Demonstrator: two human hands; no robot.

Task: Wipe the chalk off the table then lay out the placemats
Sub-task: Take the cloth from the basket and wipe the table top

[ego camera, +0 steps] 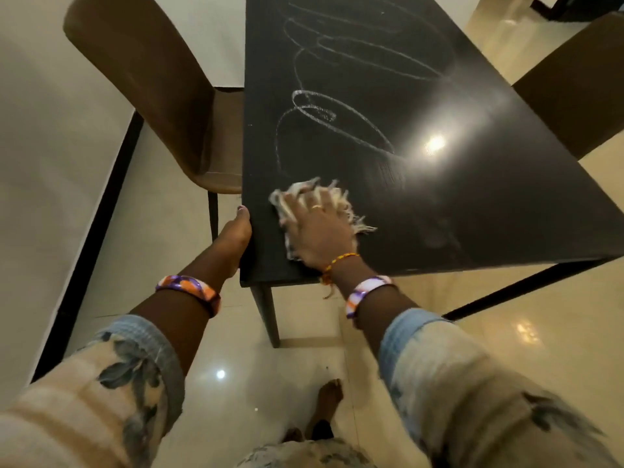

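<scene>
Only looping chalk scribbles [337,109] mark the table [472,204]; no readable text

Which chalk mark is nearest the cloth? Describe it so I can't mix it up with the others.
Start at the black table and find the near left corner, where the right hand presses a pale frayed cloth. Just beyond the cloth lies a chalk loop. It is the brightest and thickest; the loops farther up the table are thin and faint.

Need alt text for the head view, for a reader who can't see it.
Right hand presses a frayed rag flat on a black table near its corner, while the left hand grips the table's edge. Chalk loops remain farther along; a brown chair stands at left.
</scene>
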